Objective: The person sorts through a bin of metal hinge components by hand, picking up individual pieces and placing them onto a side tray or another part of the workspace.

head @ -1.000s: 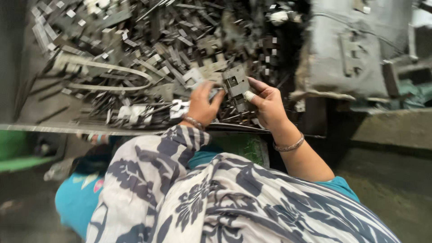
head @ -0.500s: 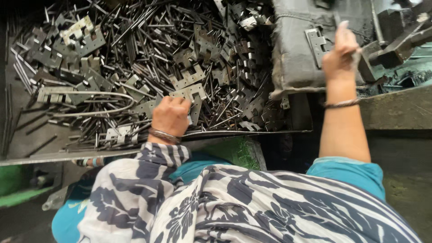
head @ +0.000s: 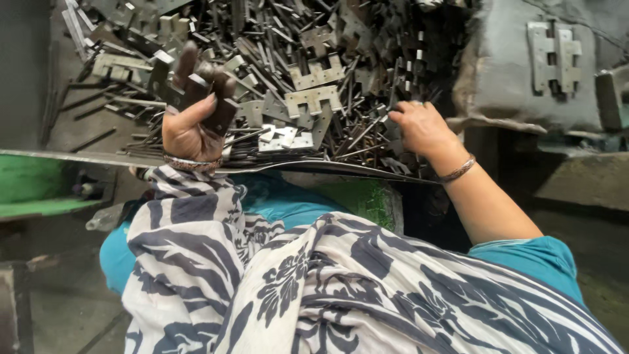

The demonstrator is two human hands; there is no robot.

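Packages: none are seen among the metal parts or beside them
Labels: none are seen on any surface in view
Signs: none are seen; no wall or board is shown
Screens: none are seen

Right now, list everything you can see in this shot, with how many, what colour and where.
stamped metal plates: too many to count, grey, heaped with thin rods on the tray ahead
metal tray: one, grey, its edge runs across in front of the person
notched plate: one, dark grey, held up at left
grey cloth: one, draped at upper right
plates on the cloth: about two, light grey, lying flat
green surface: one, lower left under the tray
patterned wrap: one, white and navy, across the lap
left hand: bangle at wrist, grips the notched plate
right hand: bangle at wrist, rests on the heap
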